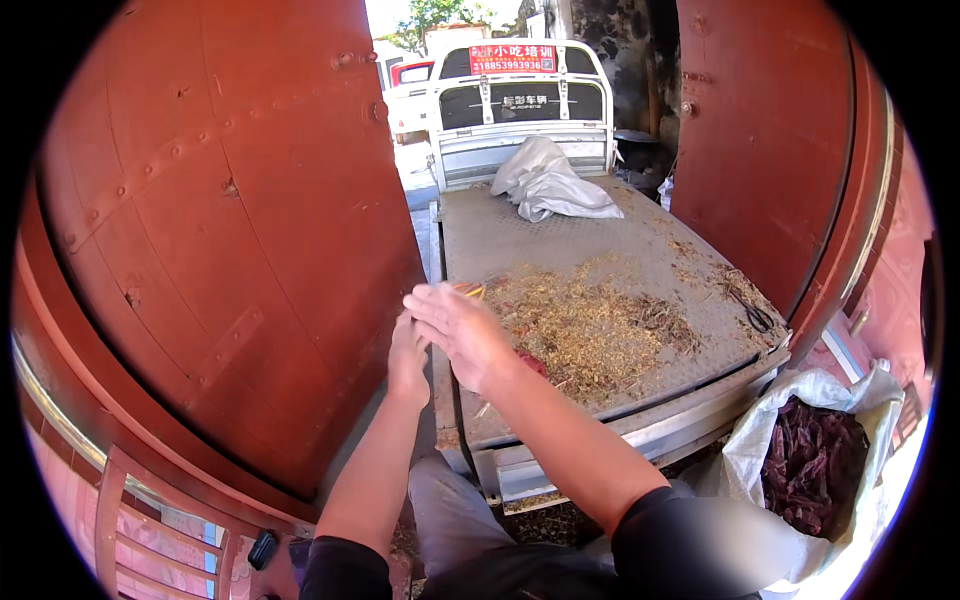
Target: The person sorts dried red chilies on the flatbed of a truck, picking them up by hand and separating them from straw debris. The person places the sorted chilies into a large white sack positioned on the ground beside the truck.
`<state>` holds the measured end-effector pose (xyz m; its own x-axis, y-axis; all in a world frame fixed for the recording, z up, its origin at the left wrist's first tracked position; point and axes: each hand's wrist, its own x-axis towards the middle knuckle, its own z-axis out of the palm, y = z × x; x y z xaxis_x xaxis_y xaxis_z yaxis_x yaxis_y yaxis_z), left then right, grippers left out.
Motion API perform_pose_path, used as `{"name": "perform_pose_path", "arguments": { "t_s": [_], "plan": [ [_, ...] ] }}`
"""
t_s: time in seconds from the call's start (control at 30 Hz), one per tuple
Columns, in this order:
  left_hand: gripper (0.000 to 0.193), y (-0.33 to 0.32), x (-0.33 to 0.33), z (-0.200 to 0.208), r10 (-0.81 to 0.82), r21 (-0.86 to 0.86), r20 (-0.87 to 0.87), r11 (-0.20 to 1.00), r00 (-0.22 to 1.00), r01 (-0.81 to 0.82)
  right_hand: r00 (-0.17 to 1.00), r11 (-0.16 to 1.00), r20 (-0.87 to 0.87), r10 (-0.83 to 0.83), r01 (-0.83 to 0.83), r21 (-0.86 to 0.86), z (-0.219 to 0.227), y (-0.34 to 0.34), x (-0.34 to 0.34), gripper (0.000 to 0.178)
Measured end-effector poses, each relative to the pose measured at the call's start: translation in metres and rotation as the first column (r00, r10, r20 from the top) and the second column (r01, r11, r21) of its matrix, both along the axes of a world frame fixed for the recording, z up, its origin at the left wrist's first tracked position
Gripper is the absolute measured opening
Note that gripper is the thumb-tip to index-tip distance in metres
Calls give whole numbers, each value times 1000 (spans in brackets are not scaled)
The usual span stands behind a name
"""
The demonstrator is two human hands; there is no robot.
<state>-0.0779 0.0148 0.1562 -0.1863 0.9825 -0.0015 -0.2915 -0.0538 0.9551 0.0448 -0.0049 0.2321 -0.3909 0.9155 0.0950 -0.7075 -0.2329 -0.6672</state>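
Over the near left corner of the truck bed [470,220], my two hands meet palm toward palm. My right hand [462,332] has its fingers stretched out flat, and it partly covers my left hand [408,358]. The left fingers look straight too, pointing up behind the right palm. I see nothing held between the palms. Just beyond my right fingers lies a small yellow and red thing [470,290], mostly hidden. A layer of yellowish seeds and dry bits [590,330] spreads over the bed. Close to my right wrist a dark red piece [532,362] shows.
A white woven sack [550,180] lies crumpled at the bed's far end. Black-handled scissors [756,316] rest near its right edge. An open white sack [815,470] of dried dark red pods stands at right. Red metal doors [220,220] flank the truck; a wooden chair [165,540] stands lower left.
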Motion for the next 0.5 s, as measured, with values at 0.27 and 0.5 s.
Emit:
{"name": "perform_pose_path", "arguments": {
  "t_s": [0.27, 0.5],
  "plan": [
    [65, -55, -20, 38, -64, 322, -143, 941, 988, 108, 311, 597, 580, -753, -48, 801, -79, 56, 69, 32],
    [41, -189, -210, -35, 176, -24, -629, 969, 758, -245, 573, 866, 684, -452, 99, 490, -132, 17, 153, 25]
  ]
}}
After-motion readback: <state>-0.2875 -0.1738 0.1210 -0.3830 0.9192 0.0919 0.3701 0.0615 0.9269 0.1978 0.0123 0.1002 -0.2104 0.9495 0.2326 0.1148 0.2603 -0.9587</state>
